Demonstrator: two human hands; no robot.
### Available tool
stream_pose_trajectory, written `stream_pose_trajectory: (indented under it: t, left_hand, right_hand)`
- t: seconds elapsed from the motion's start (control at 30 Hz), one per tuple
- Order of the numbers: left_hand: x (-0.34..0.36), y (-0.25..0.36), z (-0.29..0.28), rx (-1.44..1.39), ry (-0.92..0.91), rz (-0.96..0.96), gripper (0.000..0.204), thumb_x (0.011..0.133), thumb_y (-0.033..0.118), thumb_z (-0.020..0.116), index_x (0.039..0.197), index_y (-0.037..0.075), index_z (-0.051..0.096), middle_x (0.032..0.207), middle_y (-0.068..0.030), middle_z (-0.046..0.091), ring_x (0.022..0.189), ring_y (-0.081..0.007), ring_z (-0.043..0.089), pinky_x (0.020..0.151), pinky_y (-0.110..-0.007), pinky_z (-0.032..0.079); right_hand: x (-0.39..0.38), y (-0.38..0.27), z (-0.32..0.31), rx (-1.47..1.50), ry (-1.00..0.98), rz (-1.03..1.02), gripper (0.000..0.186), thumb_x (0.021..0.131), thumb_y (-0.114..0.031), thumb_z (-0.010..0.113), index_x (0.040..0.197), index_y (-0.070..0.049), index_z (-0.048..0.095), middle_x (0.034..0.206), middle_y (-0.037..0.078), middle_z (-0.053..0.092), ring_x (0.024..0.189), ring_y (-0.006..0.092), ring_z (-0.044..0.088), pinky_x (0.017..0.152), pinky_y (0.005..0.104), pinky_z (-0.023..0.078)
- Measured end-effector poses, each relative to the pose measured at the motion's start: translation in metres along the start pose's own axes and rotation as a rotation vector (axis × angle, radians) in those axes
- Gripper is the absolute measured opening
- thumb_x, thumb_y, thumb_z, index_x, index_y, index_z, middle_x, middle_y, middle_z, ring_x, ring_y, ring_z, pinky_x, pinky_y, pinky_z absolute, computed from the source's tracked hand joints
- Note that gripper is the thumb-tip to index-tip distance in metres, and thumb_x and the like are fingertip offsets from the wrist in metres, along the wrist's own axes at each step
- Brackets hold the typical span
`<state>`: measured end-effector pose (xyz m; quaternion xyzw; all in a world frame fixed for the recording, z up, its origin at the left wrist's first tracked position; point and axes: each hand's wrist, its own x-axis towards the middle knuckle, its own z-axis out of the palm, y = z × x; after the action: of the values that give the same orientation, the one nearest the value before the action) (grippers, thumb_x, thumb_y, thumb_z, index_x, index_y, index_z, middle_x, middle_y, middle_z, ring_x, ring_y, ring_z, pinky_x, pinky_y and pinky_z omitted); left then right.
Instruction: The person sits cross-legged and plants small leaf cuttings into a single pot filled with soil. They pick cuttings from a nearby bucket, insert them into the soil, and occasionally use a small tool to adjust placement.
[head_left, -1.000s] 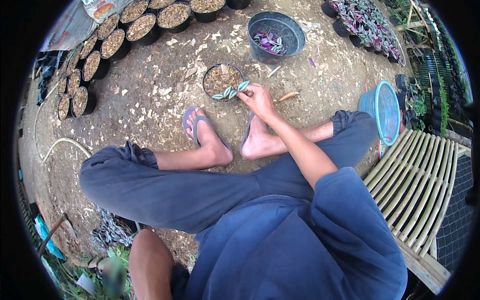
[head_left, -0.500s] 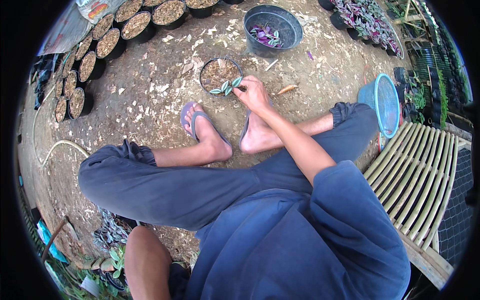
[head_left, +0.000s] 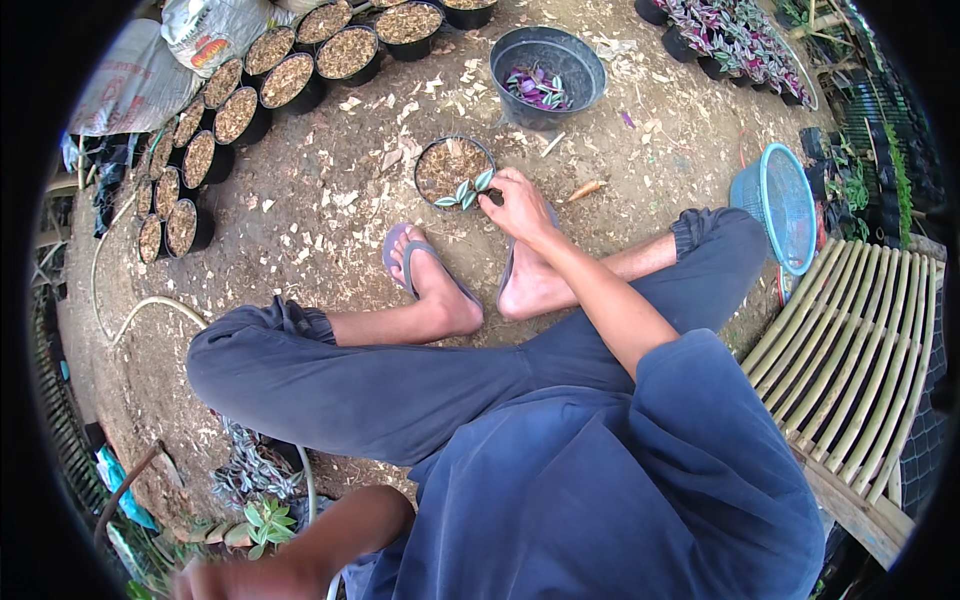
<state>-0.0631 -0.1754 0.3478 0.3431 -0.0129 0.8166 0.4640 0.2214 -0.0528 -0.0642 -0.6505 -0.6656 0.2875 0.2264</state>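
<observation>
Taking twelve o'clock as straight ahead of me, I find the leafy cutting just short of twelve, over the near rim of the small pot, between four and six o'clock on that rim. Its leaves are striped green and silver. Whether they rest on the pot's fill or hang above it, I cannot tell.

My right hand stands at four o'clock of the pot, thumb and finger drawn narrow, apparently pinching the cutting at its right end; the exact contact is hidden by my fingers. My left hand, between seven and eight o'clock, is blurred and cut by the lower edge; I cannot tell its grip or whether it holds anything.

Handling assessment: I judge the cutting very light, so load is no concern. The leaves look thin and soft, liable to bruise or tear under pressure. The stem is likely juicy and brittle, prone to snap if bent sharply, and perhaps slippery if wet. Recommended hold: bare stem below the leaves, with the fingertips, lightly, no twisting.

Also noted: the large black pot, between twelve and one, contains purple and green leaves that I judge equally delicate.
</observation>
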Motion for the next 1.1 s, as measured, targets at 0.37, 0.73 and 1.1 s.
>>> stream_pose_trajectory:
  t: [0.37,0.73,1.1]
  left_hand:
    - [-0.189,-0.232,-0.236,1.377,-0.037,-1.368,0.025,0.093,0.024,0.077,0.103,0.001,0.075,0.089,-0.0057,0.075,0.072,-0.0135,0.07,0.058,-0.028,0.056]
    - [-0.198,-0.27,-0.268,0.97,0.605,-1.464,0.031,0.098,0.021,0.07,0.118,-0.003,0.067,0.109,-0.0143,0.074,0.079,-0.0203,0.071,0.059,-0.035,0.064]
    - [-0.203,-0.275,-0.284,0.846,0.828,-1.373,0.032,0.101,0.028,0.073,0.108,-0.003,0.068,0.104,-0.0166,0.076,0.073,-0.0201,0.073,0.052,-0.034,0.063]
  right_hand:
    - [0.004,0.006,-0.001,0.095,-0.024,0.006,0.042,0.09,-0.031,0.08,0.122,-0.005,0.076,0.121,0.015,0.07,0.107,0.0323,0.071,0.093,0.0421,0.057]
    - [0.007,0.006,0.01,0.219,0.083,0.025,0.032,0.091,-0.032,0.084,0.106,-0.003,0.081,0.106,0.012,0.073,0.09,0.0231,0.069,0.081,0.0354,0.057]
    - [0.002,0.003,0.006,0.163,0.073,-0.042,0.033,0.09,-0.028,0.08,0.111,-0.004,0.079,0.109,0.015,0.068,0.1,0.0303,0.07,0.089,0.0412,0.057]
